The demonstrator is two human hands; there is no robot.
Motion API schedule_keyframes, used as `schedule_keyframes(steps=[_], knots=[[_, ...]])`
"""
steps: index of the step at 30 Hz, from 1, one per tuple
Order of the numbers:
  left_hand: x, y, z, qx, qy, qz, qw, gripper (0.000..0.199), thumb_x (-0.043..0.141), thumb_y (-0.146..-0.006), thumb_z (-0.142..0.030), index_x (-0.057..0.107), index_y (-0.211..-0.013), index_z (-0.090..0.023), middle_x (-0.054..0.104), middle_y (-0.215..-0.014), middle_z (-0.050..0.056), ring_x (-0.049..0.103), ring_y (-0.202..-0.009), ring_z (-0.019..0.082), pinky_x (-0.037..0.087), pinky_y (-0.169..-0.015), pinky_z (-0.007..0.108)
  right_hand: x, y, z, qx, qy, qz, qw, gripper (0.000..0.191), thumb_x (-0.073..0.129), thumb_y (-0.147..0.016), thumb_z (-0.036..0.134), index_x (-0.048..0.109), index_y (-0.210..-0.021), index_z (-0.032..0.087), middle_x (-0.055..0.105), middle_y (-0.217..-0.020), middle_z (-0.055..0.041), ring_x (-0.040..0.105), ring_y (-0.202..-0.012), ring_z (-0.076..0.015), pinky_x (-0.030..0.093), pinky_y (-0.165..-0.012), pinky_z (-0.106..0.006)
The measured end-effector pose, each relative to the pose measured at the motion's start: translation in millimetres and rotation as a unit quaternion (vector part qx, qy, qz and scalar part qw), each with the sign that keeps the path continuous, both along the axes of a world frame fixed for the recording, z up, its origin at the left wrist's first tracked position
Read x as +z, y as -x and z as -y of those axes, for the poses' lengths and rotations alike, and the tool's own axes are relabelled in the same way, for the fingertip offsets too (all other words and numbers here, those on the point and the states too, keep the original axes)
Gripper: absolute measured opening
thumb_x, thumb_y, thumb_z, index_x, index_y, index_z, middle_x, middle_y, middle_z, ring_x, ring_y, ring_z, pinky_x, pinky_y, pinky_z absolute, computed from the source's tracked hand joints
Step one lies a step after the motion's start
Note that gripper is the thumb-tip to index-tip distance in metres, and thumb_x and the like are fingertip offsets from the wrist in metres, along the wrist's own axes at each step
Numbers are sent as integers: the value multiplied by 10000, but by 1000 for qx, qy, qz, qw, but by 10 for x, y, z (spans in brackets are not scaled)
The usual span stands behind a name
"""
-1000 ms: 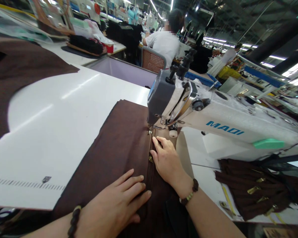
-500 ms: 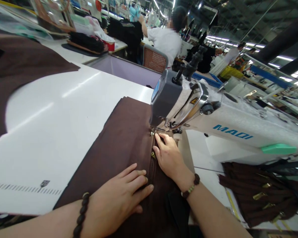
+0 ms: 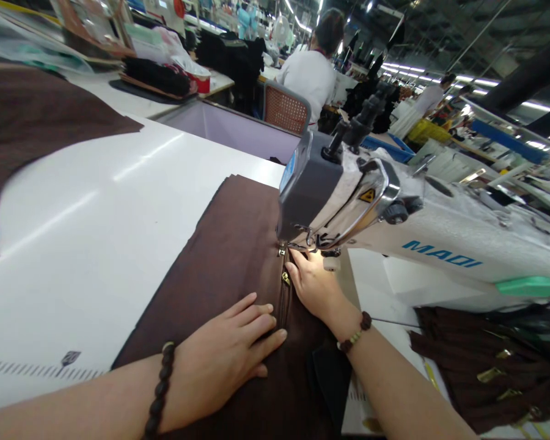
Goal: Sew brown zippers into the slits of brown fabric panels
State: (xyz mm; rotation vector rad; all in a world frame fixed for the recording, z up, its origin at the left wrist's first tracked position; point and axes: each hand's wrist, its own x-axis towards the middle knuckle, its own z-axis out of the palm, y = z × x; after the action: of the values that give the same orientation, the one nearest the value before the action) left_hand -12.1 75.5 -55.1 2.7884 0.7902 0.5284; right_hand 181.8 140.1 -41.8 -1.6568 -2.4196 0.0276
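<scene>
Brown fabric (image 3: 238,244) lay beneath the presser foot (image 3: 282,250) of the sewing machine (image 3: 385,238), its brass zipper pull (image 3: 285,278) nearer the foot than a second earlier. The left hand (image 3: 222,357) and right hand (image 3: 319,287) rested on it, fingers loosely apart. Beyond the white tabletop (image 3: 73,256), a lavender bin's (image 3: 242,131) contents were hidden.

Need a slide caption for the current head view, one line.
Left hand and right hand on brown fabric at a sewing machine, the right nearer the presser foot.

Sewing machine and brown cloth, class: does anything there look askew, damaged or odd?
Nothing stands out. The brown cloth runs under the sewing machine with no visible tear or spill, and the left hand and right hand rest on it.
</scene>
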Motion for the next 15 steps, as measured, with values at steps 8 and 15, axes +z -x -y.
schedule_keyframes(steps=[8, 15], knots=[[31, -13, -126, -1, -18, 0, 1000, 322, 542, -864, -396, 537, -1138, -228, 595, -1036, 21, 511, -1066, 187, 222, -1047, 343, 22, 0, -155, 4, 44, 18, 999, 290, 355, -936, 287, 608, -1005, 164, 656, -952, -87, 580, -939, -196, 387, -873, -315], [-3, -29, -260, -7, -16, -4, 1000, 328, 529, -875, -366, 521, -1167, -217, 583, -1071, 38, 487, -1092, 199, 231, -1049, 362, -46, -30, -289, 3, 67, 36, 997, 296, 347, -931, 211, 640, -934, 166, 679, -865, -60, 623, -811, -167, 421, -762, -258]])
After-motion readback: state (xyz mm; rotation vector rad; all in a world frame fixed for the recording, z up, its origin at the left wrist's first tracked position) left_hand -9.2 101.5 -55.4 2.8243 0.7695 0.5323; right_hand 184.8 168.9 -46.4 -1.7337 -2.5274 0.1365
